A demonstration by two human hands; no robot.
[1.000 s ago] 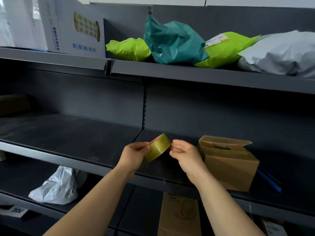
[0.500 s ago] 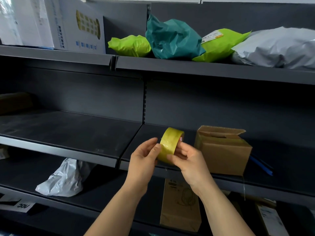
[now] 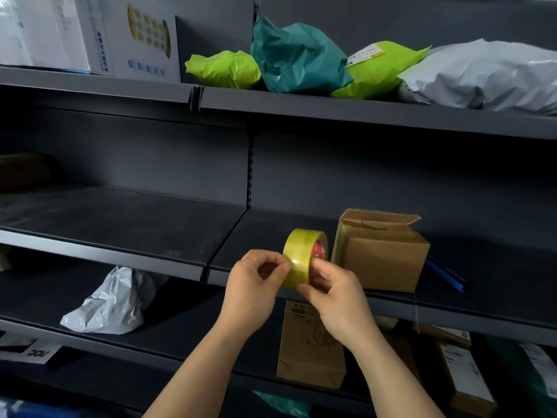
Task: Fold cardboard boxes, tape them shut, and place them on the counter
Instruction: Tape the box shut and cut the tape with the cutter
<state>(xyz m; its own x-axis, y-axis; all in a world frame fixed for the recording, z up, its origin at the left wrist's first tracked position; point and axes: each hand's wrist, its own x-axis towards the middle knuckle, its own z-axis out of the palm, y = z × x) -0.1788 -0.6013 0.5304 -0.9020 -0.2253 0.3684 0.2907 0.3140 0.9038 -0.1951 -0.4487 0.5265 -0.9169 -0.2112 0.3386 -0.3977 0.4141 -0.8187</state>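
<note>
A yellowish roll of packing tape (image 3: pixel 301 254) with a red core is held upright in front of the middle shelf. My right hand (image 3: pixel 334 300) grips the roll from below and from its right side. My left hand (image 3: pixel 256 282) pinches at the tape's outer surface on the left side with thumb and forefinger. Just right of the roll, a small brown cardboard box (image 3: pixel 382 257) stands on the dark shelf (image 3: pixel 150 233), its top flaps partly up and tape along its left edge.
Green, teal and grey mailer bags (image 3: pixel 298 55) lie on the top shelf beside a white carton (image 3: pixel 132 40). A grey bag (image 3: pixel 111 303) and brown boxes (image 3: pixel 307 348) sit on the lower shelf. A blue strip (image 3: pixel 446 274) lies right of the small box.
The roll has turned upright, showing its red core, and moved closer to the box. My left fingers shifted onto its outer surface. The camera view has tilted down slightly.
</note>
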